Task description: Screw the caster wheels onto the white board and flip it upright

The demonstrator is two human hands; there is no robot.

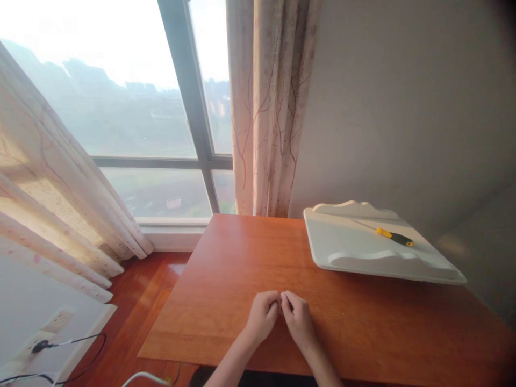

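My left hand (264,313) and my right hand (296,318) meet over the near part of a reddish-brown wooden table (242,252). Both have their fingers curled in, and the fingertips touch or almost touch each other. Whether anything small sits between them I cannot make out. To the right, beyond my reach as they stand, a screwdriver (397,237) with a yellow and black handle lies on a white board with wavy raised edges (338,236). Neither hand touches the board or the screwdriver.
A window (161,134) with a grey frame stands ahead on the left, between patterned curtains (266,107). A grey wall (382,107) rises behind the board. At lower left a black plug (40,346) sits in a wall socket, its cable trailing by the wooden floor (137,301).
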